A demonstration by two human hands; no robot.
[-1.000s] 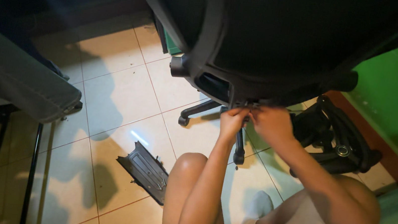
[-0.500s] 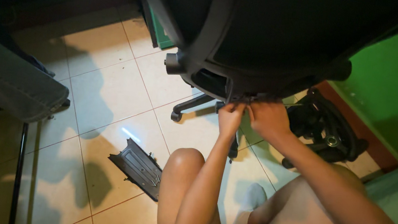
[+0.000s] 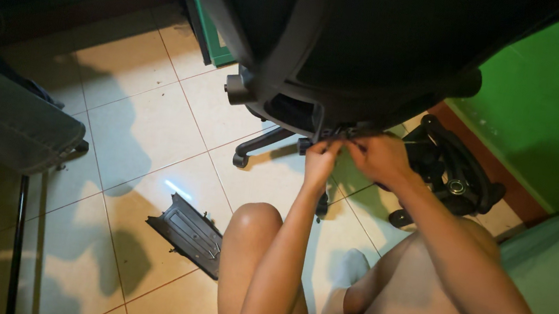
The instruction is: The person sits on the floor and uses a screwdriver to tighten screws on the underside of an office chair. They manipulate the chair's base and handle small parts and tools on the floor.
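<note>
A black office chair [image 3: 349, 52] fills the upper middle of the head view, its backrest towards me and its wheeled base [image 3: 259, 149] on the tiled floor. My left hand [image 3: 322, 156] and my right hand [image 3: 380, 156] meet at the lower edge of the backrest [image 3: 347, 128]. Both have their fingers pinched on a small dark part there, which is too small and dark to identify. My bare knees sit below the hands.
A black ribbed plastic panel [image 3: 188, 232] lies on the floor left of my knee. A second black wheeled chair base [image 3: 454, 173] lies right of the chair by the green wall [image 3: 557, 92]. A grey padded seat on a metal frame [image 3: 7, 120] stands at the left.
The view has shifted slightly, so the chair and hands sit a little higher and more to the left. Both hands stay together at the backrest's lower edge.
</note>
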